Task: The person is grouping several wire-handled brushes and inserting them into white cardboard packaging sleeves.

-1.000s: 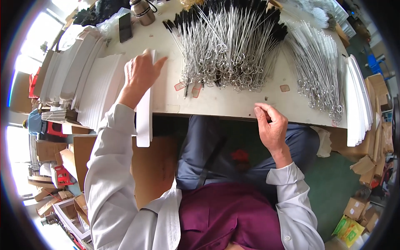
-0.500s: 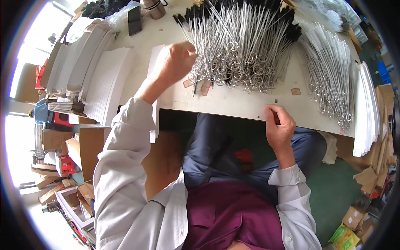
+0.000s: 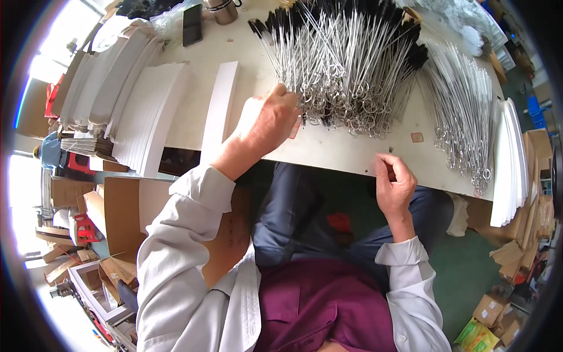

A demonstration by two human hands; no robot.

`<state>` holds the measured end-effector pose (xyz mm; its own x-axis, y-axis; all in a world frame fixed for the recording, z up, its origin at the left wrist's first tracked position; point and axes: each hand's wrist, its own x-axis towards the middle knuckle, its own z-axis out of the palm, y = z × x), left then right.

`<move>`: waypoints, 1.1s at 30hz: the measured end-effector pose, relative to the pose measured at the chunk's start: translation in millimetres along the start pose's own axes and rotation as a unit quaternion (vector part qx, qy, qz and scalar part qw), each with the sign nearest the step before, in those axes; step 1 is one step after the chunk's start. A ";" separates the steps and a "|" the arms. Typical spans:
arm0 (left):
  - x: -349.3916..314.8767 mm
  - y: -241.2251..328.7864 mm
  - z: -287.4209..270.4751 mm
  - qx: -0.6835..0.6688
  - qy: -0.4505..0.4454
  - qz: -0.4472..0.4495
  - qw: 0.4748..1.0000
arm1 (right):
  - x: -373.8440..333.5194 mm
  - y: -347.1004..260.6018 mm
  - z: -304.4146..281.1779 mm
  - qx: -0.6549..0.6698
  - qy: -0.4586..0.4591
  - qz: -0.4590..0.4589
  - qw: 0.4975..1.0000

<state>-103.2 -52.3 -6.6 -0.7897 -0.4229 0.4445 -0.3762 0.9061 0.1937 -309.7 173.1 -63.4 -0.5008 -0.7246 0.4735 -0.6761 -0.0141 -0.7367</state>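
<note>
A broad pile of wire cleaning brushes (image 3: 346, 70) lies on the table, black bristles at the far end and metal ring handles toward me. My left hand (image 3: 267, 120) is closed in a fist at the pile's near left edge. Its curled fingers face away, so what they hold, if anything, is hidden. Beside that wrist a long narrow white box (image 3: 220, 100) lies on the table, its near end behind my forearm. My right hand (image 3: 396, 185) hovers at the table's front edge, fingers curled toward the thumb, with nothing visible in them.
More thin wire pieces with rings (image 3: 466, 117) lie in a second pile at the right. White flat boxes (image 3: 146, 117) are stacked at the left, and others (image 3: 509, 170) stand at the right edge. A phone (image 3: 192, 26) and a metal cup (image 3: 223, 10) sit at the back.
My left hand has moved right and nearer to me, along the brush pile's edge, uncovering more of the narrow white box. My right hand has stayed nearly in place.
</note>
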 end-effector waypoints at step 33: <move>-3.7 75.6 -88.7 -0.209 0.171 0.080 0.959 | 135.0 -138.1 60.1 0.650 -0.275 0.272 0.654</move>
<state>-85.8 19.0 83.9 -0.5891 -0.3127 0.7451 0.0208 0.9159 0.4008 -251.5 35.8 73.3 0.0350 -0.9993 -0.0123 0.7315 0.0340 -0.6810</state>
